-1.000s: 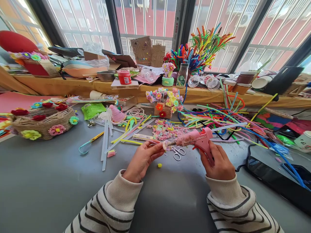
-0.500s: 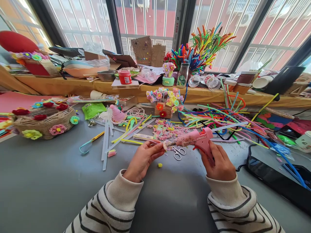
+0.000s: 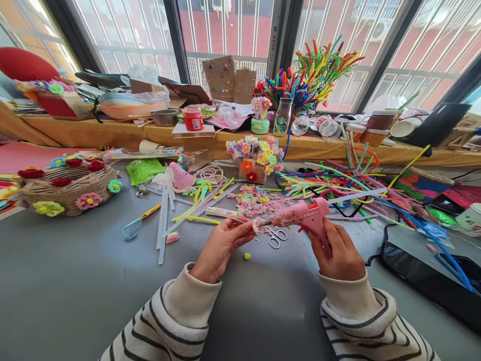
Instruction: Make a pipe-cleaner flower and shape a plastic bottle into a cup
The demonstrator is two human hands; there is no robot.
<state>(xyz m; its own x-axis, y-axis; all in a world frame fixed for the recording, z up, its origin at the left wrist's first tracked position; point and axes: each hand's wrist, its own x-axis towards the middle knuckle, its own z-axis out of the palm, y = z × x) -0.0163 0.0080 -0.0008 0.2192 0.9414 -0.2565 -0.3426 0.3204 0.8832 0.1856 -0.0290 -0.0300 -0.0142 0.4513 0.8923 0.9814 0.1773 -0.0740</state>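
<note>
Scissors [image 3: 276, 235] lie on the worktop [image 3: 75, 281] just below the glue gun [image 3: 300, 215], pipe cleaners [image 3: 338, 185] behind. Right hand [image 3: 338, 253] clenches the pink, crusted gun; left hand [image 3: 221, 245] fingers pinch a small flower [image 3: 256, 226] at its nozzle.

One glue gun [image 3: 300, 215], one scissors [image 3: 276, 235].

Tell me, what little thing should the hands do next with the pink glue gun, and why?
Probably squeeze the trigger gently: the right hand grips the pink glue gun, and its nozzle already touches the small fuzzy piece pinched in the left hand.
</note>
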